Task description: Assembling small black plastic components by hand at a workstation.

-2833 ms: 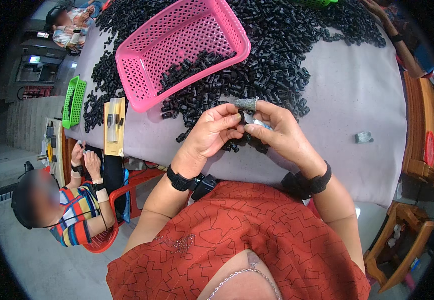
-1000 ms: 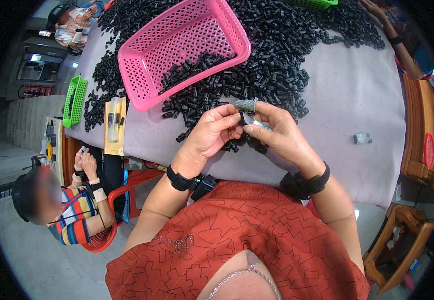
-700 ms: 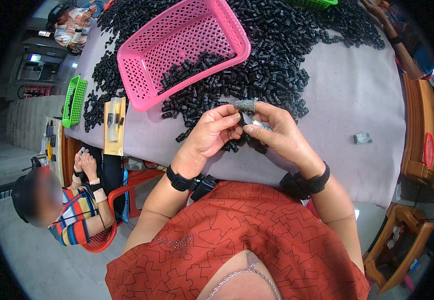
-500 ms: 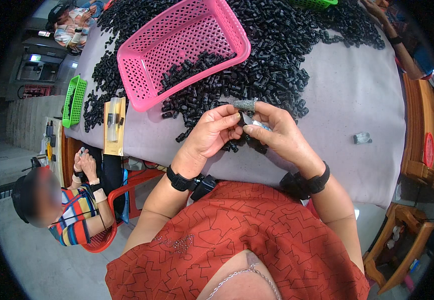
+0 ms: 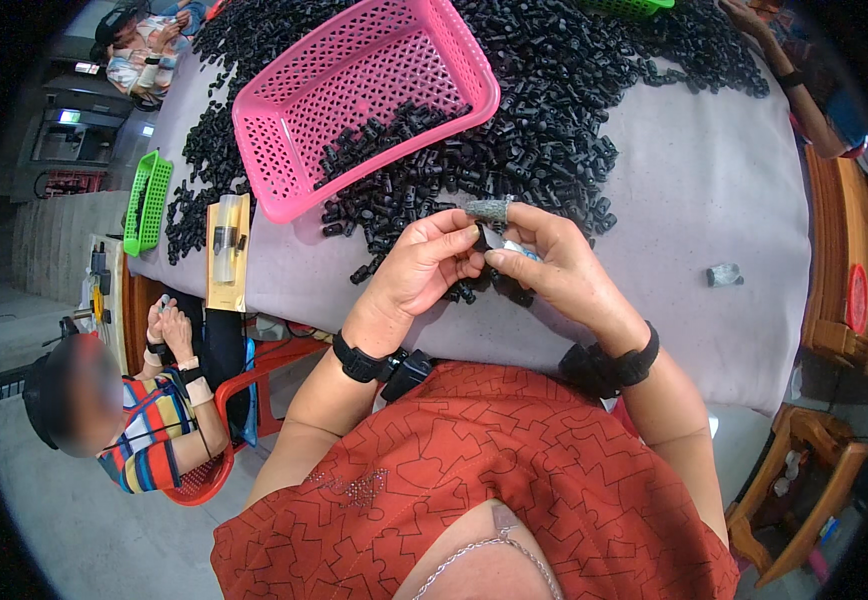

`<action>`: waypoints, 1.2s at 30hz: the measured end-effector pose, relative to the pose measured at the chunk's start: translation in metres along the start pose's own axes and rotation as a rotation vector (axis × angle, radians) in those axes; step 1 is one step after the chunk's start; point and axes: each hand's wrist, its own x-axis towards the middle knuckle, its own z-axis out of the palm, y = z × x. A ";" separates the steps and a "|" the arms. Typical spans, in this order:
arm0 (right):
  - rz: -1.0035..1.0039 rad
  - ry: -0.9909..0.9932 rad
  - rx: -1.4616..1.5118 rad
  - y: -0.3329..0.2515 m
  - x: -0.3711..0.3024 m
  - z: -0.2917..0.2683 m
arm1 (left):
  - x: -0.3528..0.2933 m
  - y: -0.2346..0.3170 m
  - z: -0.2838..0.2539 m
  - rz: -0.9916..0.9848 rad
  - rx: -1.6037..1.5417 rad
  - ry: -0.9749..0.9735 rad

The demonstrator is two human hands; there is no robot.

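Note:
In front of my chest, over the near part of the table, both hands meet. My left hand pinches a small black plastic part between thumb and fingers. My right hand is closed on a small blade-like tool, flat and grey with a blue-and-white grip that shows between the fingers. The blade lies against the black part; the exact contact is too small to make out. A grey mesh-like finger sleeve covers my right index fingertip.
Beyond my hands, a large heap of black plastic parts spreads over the grey tablecloth. A pink basket with some parts rests on it. A yellow tray, a green basket and a loose finger sleeve lie around. Co-workers sit nearby.
Almost nothing differs. My fingers shift very slightly at the black part, and the blade's tilt changes a little.

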 end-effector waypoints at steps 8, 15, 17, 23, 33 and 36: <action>0.037 -0.022 0.022 -0.004 0.000 0.000 | 0.000 -0.001 0.000 0.014 -0.003 -0.001; 0.034 -0.043 0.054 -0.010 -0.001 0.000 | 0.000 -0.001 0.006 0.010 0.019 0.083; 0.042 -0.050 0.055 -0.009 -0.001 0.000 | 0.000 -0.003 -0.002 0.016 0.001 0.009; 0.034 -0.053 0.031 -0.008 -0.001 0.000 | 0.001 -0.004 -0.004 0.021 0.008 0.007; -0.030 -0.035 0.047 0.006 0.001 0.001 | 0.001 -0.004 -0.001 0.033 0.050 0.016; -0.055 -0.024 0.043 0.010 0.002 0.002 | 0.001 -0.004 -0.001 0.040 0.050 0.002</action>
